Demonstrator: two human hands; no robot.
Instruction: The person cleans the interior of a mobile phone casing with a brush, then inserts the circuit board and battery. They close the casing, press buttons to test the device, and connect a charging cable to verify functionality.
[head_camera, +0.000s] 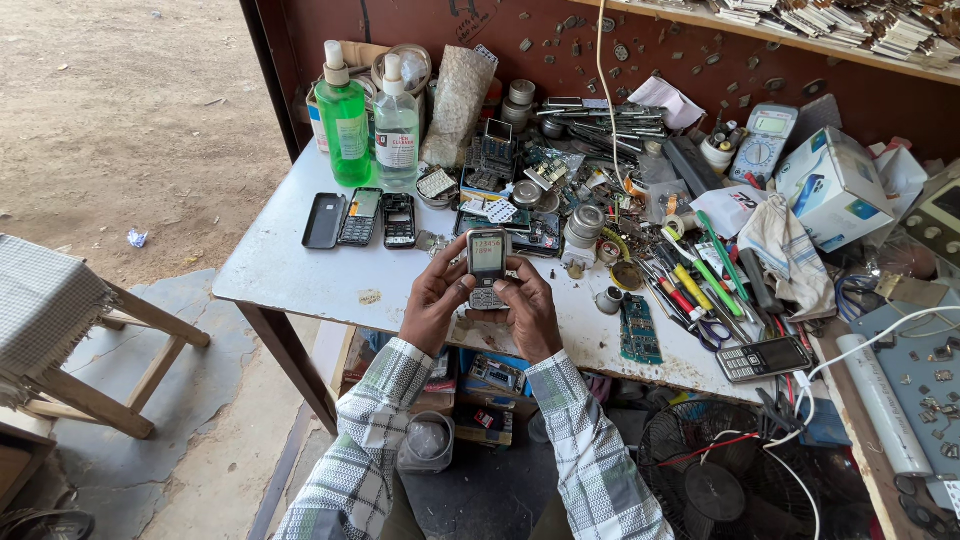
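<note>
Both hands hold one small silver keypad phone (487, 268) upright above the front part of the white, scuffed worktop (290, 270). Its little screen is lit and shows a row of red digits, with grey keys below. The left hand (435, 300) wraps its fingers (447, 268) closed round the phone's left side, thumb over the keys; the right hand (528, 308) closes its fingers (517, 278) round the lower right side, thumb also on the keypad.

Beyond the fingertips lie three dark opened phone shells (360, 218) in a row, then a green plastic bottle (343, 120) and a clear one (396, 128). To the right of the right fingers sit a green circuit board (640, 330) and a heap of coloured screwdrivers (700, 275). Left of the left fingers the worktop is bare out to its front edge and corner.
</note>
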